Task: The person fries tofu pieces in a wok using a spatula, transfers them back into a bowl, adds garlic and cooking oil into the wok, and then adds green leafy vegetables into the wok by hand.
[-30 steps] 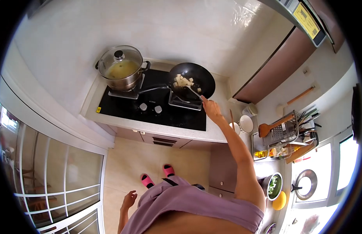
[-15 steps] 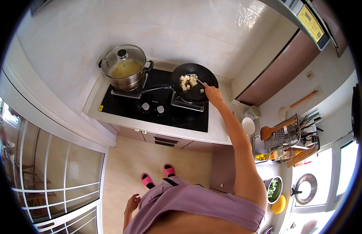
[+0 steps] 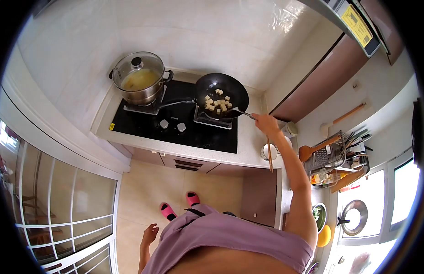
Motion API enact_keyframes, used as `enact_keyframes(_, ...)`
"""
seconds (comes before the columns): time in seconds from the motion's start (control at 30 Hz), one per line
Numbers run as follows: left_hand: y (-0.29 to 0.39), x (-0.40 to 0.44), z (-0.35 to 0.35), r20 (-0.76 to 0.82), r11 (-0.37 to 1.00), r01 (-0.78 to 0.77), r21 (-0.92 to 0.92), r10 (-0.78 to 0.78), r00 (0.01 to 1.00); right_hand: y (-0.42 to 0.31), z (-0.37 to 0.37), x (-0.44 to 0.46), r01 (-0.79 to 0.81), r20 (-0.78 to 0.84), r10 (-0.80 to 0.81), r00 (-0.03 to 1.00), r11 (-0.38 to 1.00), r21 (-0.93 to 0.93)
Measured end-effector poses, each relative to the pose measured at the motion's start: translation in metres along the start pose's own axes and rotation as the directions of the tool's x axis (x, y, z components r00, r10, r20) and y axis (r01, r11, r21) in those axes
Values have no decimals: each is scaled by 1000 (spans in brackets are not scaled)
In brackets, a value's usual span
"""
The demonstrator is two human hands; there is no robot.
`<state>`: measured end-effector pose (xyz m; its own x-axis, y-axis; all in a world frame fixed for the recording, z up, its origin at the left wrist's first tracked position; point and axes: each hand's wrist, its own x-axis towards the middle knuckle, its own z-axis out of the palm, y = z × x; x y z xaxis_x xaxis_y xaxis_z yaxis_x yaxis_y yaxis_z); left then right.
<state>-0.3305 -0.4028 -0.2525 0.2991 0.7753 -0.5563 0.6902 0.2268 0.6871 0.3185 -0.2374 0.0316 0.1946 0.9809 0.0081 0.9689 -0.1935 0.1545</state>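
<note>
My right hand [image 3: 267,124] is closed around the handle of a metal spatula [image 3: 243,113], held over the right rim of a black wok [image 3: 239,93]. Pale tofu cubes [image 3: 215,106] lie in the lower middle of the wok, apart from the hand. A pair of chopsticks [image 3: 269,157] runs below this hand across a white bowl [image 3: 266,152] on the counter; I cannot tell whether their upper ends touch it. Low beside my body hangs my left hand [image 3: 150,234], fingers loosely apart and nothing in them.
A lidded steel pot [image 3: 141,89] with yellowish contents stands on the left burner of the black stove [image 3: 175,137]. On the right are a jar [image 3: 290,129], a dish rack [image 3: 328,157] with utensils, and a bowl of greens [image 3: 320,218]. A range hood [image 3: 353,25] hangs above.
My right hand and the spatula have drawn from inside the wok to its right rim. The tofu cubes have shifted lower and spread. The chopsticks and bowl have come into sight.
</note>
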Motion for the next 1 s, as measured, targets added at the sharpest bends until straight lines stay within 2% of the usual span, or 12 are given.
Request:
enact_keyframes(0.07,2,1,1,-1,1000,-18,-13,18,1000,-4,44,17,0,-123,-11,992,996,-86)
enact_keyframes(0.1,1,1,2,-1,999,-35,-26,35,999,-8,54,23,2,-123,-12,992,996,-84)
enact_keyframes(0.17,-3,2,4,-16,999,-49,-4,49,999,-16,65,40,-125,-165,132,977,991,53)
enact_keyframes(0.27,-11,-4,6,-44,999,-38,2,38,998,-25,55,61,-150,-260,191,947,974,170)
enact_keyframes(0.33,-12,-9,8,-46,1000,-7,-14,6,999,-27,49,79,-152,-247,206,947,963,221)
enact_keyframes(0.4,-11,-17,12,-34,998,52,-47,-54,998,-27,55,95,-83,-329,171,929,961,265)
enact_keyframes(0.53,1,-25,14,-34,992,87,-95,-90,995,-32,55,98,-102,-178,151,972,961,258)
enact_keyframes(0.6,9,-26,14,-50,998,46,-38,-48,998,-30,46,81,-20,-106,43,993,978,206)
enact_keyframes(0.83,3,-12,13,-15,999,27,-19,-27,1000,-11,-31,3,61,-171,-35,985,987,151)
enact_keyframes(0.87,0,-8,12,-12,1000,24,-20,-24,1000,-11,-37,-3,91,-78,-81,994,987,133)
enact_keyframes(0.9,-4,-4,12,-8,1000,18,-6,-18,1000,-11,-39,-10,122,16,-124,992,986,118)
enact_keyframes(1.0,-8,7,9,-16,1000,-9,-4,9,1000,-34,7,-13,186,-34,-183,982,979,86)
